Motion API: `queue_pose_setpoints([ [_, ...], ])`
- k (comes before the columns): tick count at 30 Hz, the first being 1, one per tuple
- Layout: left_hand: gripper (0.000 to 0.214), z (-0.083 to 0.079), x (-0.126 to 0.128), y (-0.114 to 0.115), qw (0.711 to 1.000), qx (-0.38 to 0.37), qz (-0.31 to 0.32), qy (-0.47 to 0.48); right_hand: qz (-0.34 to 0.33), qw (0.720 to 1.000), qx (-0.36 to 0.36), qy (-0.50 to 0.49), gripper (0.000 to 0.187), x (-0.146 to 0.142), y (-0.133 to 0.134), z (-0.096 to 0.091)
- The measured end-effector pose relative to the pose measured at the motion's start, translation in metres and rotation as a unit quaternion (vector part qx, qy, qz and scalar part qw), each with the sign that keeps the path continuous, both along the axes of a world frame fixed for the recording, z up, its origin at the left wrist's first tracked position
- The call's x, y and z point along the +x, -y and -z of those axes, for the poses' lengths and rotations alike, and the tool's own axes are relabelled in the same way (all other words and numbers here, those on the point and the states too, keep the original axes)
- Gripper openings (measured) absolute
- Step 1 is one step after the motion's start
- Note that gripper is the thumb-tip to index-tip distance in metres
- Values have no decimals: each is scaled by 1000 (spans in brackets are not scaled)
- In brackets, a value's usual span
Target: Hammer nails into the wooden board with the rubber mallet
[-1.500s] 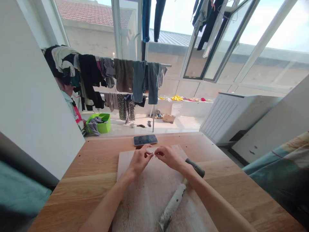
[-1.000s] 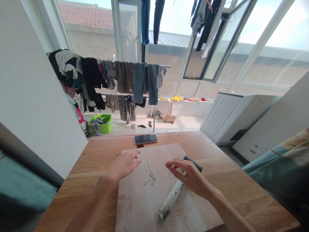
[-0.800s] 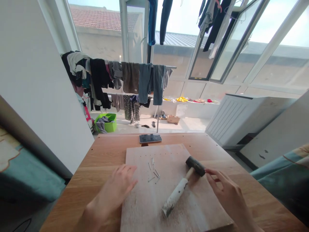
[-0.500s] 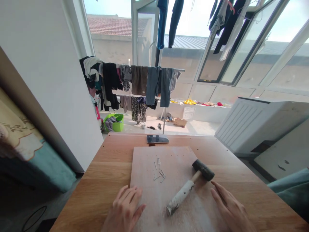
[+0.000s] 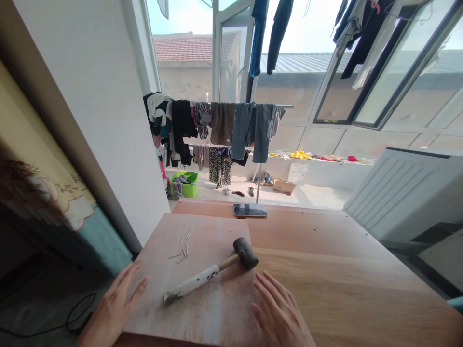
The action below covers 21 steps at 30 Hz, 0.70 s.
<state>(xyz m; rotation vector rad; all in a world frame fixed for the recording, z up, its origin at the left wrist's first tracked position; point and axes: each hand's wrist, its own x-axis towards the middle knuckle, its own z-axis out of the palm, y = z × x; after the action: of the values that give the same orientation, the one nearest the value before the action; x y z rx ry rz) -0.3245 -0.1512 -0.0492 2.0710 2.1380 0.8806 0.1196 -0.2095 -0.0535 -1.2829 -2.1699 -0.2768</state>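
A thin pale board [image 5: 213, 313] lies flat on the wooden tabletop, towards its left side. Across it rests a mallet [image 5: 197, 283] with a black head at the right and a worn white-wrapped handle. Several nails or screws [image 5: 185, 251], too small to tell which, lie loose beyond the handle. My left hand [image 5: 117, 301] is at the board's left edge, fingers stretched and thumb apart. On the opposite edge, just below the mallet head, is my right hand [image 5: 277, 306], its fingers extended. Neither hand grips the mallet.
A phone [image 5: 250, 210] lies near the tabletop's [image 5: 343, 274] far edge, just beyond the board. Behind stand a clothes rack hung with trousers [image 5: 243, 130] and a green basket [image 5: 190, 185]. A white wall [image 5: 90, 106] rises at left; a ribbed white panel [image 5: 383, 188] stands at right.
The board has slid left across the tabletop and turned somewhat, carrying the mallet and nails. Both hands have moved left with it. The camera view has shifted slightly.
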Motion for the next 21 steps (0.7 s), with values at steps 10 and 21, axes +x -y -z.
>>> queue_pose_setpoints([
  [10,34,-27,23,8,992,-58,-70,93,-23,999,22,36,32,0,4,-12],
  [21,24,-9,115,29,976,-96,157,116,174,984,-6,39,36,128,56,11],
])
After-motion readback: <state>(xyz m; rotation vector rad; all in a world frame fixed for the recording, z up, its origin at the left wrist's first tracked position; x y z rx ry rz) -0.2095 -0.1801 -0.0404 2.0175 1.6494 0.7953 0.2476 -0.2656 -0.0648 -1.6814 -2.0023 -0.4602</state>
